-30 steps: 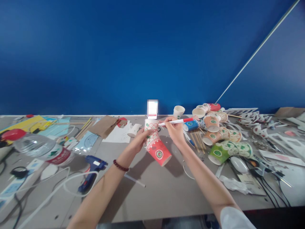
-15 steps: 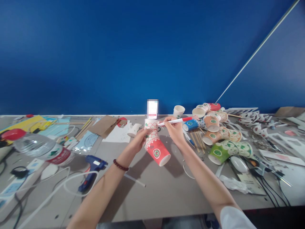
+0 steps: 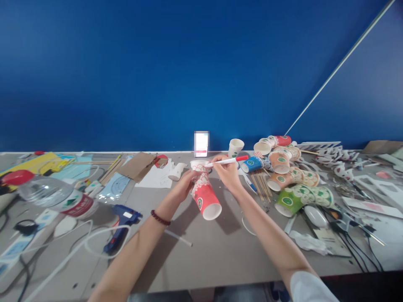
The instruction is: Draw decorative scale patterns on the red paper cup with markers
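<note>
My left hand [image 3: 185, 184] is wrapped round the waist of a pair of joined paper cups [image 3: 206, 199], held tilted above the table. The lower cup is mostly red with its open mouth toward me; the upper one is white with red scallop lines. In my right hand [image 3: 228, 174] is a white marker pen [image 3: 227, 161] with a red end, pinched between the fingers. Its tip points left and meets, or nearly meets, the upper cup near its rim. Part of the upper cup is hidden by my left fingers.
Several joined, coloured paper cups [image 3: 288, 203] lie at the right beside wooden sticks [image 3: 261, 186]. A lit phone [image 3: 201, 144] leans on the blue wall. To the left are a glue gun [image 3: 121, 226], a large bottle [image 3: 59, 197] and a power strip [image 3: 28, 247].
The joined cups have turned in my left hand, so the round emblem has shifted left. My right hand and the marker have moved slightly left and down.
</note>
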### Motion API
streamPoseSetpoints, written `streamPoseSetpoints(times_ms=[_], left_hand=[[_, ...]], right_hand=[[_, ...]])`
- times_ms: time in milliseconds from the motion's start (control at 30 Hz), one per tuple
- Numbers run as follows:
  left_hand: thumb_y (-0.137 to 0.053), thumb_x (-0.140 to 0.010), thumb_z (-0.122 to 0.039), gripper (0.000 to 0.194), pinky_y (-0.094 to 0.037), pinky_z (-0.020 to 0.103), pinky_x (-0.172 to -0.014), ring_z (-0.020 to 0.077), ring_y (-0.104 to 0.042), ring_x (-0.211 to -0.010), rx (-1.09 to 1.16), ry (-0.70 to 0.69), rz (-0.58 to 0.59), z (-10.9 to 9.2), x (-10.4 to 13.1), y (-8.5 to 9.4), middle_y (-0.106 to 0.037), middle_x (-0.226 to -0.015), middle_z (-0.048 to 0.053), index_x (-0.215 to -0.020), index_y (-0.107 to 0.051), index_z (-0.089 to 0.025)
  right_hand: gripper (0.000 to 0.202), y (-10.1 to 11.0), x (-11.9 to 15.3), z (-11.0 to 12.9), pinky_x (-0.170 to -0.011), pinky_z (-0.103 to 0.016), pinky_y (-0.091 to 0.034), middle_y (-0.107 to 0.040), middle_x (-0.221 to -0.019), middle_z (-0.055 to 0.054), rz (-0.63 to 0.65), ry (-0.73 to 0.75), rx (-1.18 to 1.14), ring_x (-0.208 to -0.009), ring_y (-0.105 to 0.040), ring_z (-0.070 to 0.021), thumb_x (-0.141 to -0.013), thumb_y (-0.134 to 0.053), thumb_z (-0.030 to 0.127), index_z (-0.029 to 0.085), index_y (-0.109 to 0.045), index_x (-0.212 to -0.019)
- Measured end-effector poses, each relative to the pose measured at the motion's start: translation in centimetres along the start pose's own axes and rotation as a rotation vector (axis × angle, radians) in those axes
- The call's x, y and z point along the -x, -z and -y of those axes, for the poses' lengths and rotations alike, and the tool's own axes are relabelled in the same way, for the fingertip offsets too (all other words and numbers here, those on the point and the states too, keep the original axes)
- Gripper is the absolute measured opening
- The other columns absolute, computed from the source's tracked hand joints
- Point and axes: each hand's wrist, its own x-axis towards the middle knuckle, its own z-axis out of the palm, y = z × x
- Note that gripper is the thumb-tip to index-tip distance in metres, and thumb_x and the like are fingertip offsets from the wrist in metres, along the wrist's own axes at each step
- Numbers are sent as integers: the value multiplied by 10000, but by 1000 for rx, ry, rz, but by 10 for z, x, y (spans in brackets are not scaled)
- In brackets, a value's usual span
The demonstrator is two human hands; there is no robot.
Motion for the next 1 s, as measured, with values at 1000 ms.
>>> streamPoseSetpoints(times_ms=[1000], left_hand=[[-690, -687, -308, 291, -506, 306, -643, 206, -651, -678, -42, 46, 4, -8, 5, -5, -687, -782, 102, -886, -640, -102]], right_hand=[[62, 0, 2, 0, -564, -250, -420, -592, -650, 23, -74, -11, -26, -609, -554, -137, -682, -535, 215, 206, -594, -697]])
